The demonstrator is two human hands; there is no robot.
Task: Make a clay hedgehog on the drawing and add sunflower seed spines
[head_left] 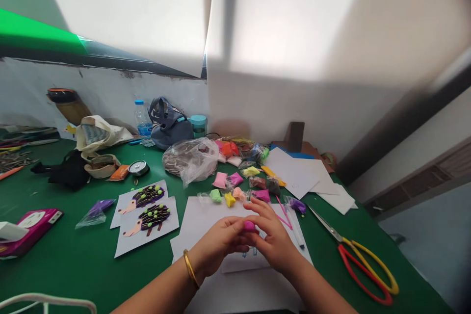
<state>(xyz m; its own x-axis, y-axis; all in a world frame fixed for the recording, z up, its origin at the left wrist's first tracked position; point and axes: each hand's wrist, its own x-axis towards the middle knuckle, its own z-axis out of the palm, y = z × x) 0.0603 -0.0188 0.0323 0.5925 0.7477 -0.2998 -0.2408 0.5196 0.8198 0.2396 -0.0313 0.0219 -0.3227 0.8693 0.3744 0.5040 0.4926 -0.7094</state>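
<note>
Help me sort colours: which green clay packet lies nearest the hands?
The lime-green packet at the front, beside the yellow one; the other green packet lies farther back.

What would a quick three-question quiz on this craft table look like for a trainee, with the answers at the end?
1. True or false: the gold bangle is on the right wrist.
2. What is between the left hand and the right hand? A: a lump of pink clay. B: a roll of tape. C: a pair of tweezers.
3. Fill in the blank: the scissors have one red handle and one ____ handle.

Key: 1. False, it is on the left wrist. 2. A. 3. Yellow.
</note>
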